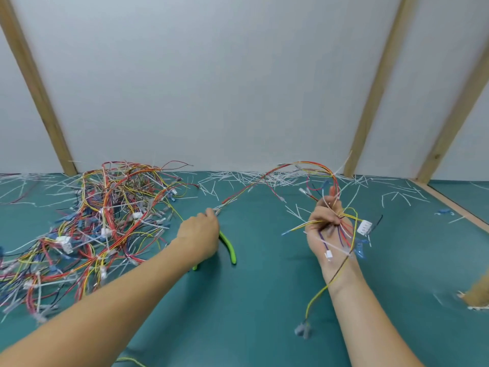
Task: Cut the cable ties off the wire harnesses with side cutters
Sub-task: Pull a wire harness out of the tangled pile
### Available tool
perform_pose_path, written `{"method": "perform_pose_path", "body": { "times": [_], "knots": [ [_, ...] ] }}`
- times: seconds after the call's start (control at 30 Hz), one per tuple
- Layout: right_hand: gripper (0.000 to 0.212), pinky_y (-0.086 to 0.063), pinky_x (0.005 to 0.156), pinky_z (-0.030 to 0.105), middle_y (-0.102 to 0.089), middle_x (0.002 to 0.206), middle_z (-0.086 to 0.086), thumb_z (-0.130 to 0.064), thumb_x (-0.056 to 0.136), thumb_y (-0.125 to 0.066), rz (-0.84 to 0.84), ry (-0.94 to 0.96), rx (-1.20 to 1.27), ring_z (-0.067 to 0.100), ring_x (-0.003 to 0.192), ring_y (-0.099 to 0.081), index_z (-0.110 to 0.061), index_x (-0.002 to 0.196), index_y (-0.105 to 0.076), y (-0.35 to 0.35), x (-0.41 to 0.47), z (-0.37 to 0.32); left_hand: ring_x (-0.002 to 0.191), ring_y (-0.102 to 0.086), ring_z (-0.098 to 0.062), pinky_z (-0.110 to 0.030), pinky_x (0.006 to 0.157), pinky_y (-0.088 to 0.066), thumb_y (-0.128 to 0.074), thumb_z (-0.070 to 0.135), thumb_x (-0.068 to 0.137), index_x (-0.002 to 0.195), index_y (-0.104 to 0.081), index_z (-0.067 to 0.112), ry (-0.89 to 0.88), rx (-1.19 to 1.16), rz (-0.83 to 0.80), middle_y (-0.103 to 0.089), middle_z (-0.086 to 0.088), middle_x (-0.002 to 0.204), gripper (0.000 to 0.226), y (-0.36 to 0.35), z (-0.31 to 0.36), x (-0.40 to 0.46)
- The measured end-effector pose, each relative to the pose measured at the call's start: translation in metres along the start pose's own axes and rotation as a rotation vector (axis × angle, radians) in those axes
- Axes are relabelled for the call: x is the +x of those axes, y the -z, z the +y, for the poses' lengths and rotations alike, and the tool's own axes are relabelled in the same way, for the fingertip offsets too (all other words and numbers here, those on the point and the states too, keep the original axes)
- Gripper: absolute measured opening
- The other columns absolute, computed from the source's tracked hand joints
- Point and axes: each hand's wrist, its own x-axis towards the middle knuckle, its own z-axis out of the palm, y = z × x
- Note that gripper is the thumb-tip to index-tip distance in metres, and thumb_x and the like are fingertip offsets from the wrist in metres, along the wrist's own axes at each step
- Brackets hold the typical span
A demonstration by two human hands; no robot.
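1. My right grip (326, 223) is clamped on a wire harness (304, 168), fingers curled round a bunch of coloured leads held up off the counter (264, 300); a white connector (364, 227) hangs just to the outside of that fist.
2. From the fist the harness arches up and away, then runs down toward my left grip (201, 234), whose fingertips pinch the far end of the strand near the counter.
3. The side cutters (229, 247) lie under the left palm, green handles showing just behind it; I cannot tell whether the palm holds them or merely covers them.
4. Further out beyond the left grip sits the tangled pile of harnesses (92, 221); cut tie offcuts (264, 178) litter the counter's far edge.
5. My reading: the harness is being stretched out to find its ties, so no cut is under way.
6. Next, I judge, the left grip must take the cutters properly and bring the blades to a tie while the right keeps the strand taut, nipping plastic only, not insulation.
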Motion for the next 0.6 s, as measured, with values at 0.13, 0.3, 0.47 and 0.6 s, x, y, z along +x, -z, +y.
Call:
{"method": "perform_pose_path", "body": {
  "times": [0.13, 0.3, 0.47, 0.6],
  "knots": [
    [0.031, -0.038, 0.039, 0.011, -0.058, 0.073, -0.003, -0.026, 0.111, -0.039, -0.013, -0.010, -0.122, 0.006, 0.035, -0.040, -0.013, 0.111, -0.067, -0.004, -0.001, 0.007, 0.110, -0.062, -0.030, -0.034, 0.077, -0.043, -0.039, 0.018, 0.098, 0.113, -0.057, 0.011, 0.036, 0.083, -0.079, -0.064, -0.009, 0.119, 0.024, 0.004, -0.011, -0.001],
    [0.026, -0.036, 0.040, 0.009, -0.064, 0.072, -0.002, -0.026, 0.104, -0.045, -0.034, -0.006, -0.248, 0.005, 0.034, -0.039, -0.017, 0.112, -0.067, -0.002, 0.008, 0.013, 0.100, -0.066, -0.035, -0.031, 0.067, -0.036, -0.043, 0.029, 0.098, 0.070, -0.037, 0.019, -0.133, -0.012, 0.066, -0.070, -0.009, 0.105, 0.030, 0.010, 0.022, -0.010],
    [0.018, -0.036, 0.035, 0.011, -0.064, 0.067, -0.002, -0.016, 0.089, -0.063, -0.011, 0.039, -0.428, 0.003, 0.031, -0.036, -0.021, 0.104, -0.071, -0.011, 0.009, 0.020, 0.085, -0.061, -0.039, -0.034, 0.064, -0.040, -0.041, 0.042, 0.100, 0.078, -0.052, 0.014, -0.236, -0.346, 0.034, -0.065, -0.013, 0.087, 0.038, 0.015, 0.070, -0.015],
    [0.034, -0.037, 0.034, 0.016, -0.062, 0.073, -0.002, -0.040, 0.110, -0.040, 0.251, 0.288, -0.717, 0.007, 0.034, -0.047, -0.018, 0.101, -0.066, -0.012, 0.009, 0.029, 0.073, -0.069, -0.023, -0.031, 0.063, -0.047, -0.038, 0.035, 0.104, 0.088, -0.067, 0.017, -0.161, -1.046, 0.030, -0.075, -0.002, 0.081, 0.038, 0.027, 0.054, -0.016]
  ]
}}
